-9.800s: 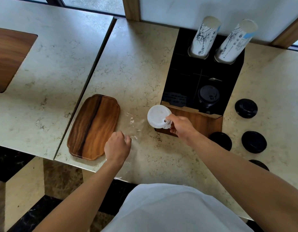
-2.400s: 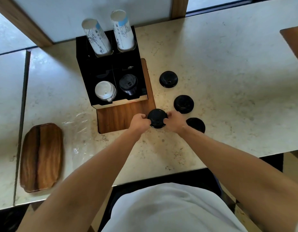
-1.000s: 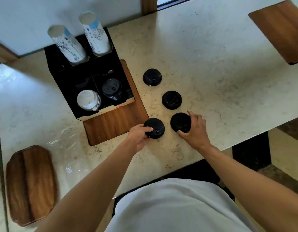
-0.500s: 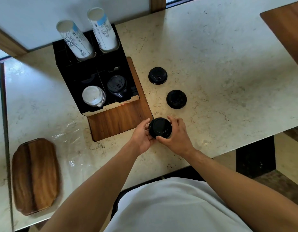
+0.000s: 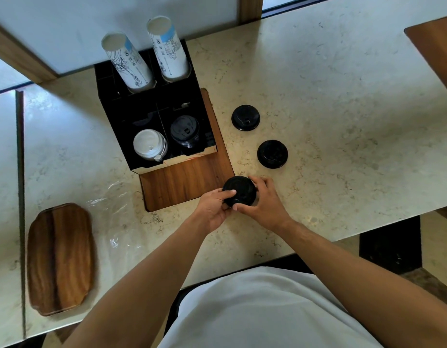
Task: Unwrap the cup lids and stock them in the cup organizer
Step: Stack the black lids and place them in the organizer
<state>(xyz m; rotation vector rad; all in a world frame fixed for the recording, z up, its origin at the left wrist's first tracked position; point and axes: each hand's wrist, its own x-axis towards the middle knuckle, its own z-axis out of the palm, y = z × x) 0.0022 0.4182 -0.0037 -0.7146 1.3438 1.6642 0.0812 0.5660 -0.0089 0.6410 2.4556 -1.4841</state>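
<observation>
Since 1.0 s ago, right hand [image 5: 263,205] brought its lid over; both hands now pinch one stack of black lids [image 5: 239,190] w/ left hand [image 5: 213,208], at counter [image 5: 343,101] edge by organizer [image 5: 152,114]. Likely light, thin, flexible plastic: hold by rim.

Black lids [image 5: 239,190], white lids [image 5: 149,144], black organizer [image 5: 122,116], cream marbled counter [image 5: 330,101], brown wood-grain tray [image 5: 60,258]

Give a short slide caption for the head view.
Both hands hold black lids beside the cup organizer.
</observation>
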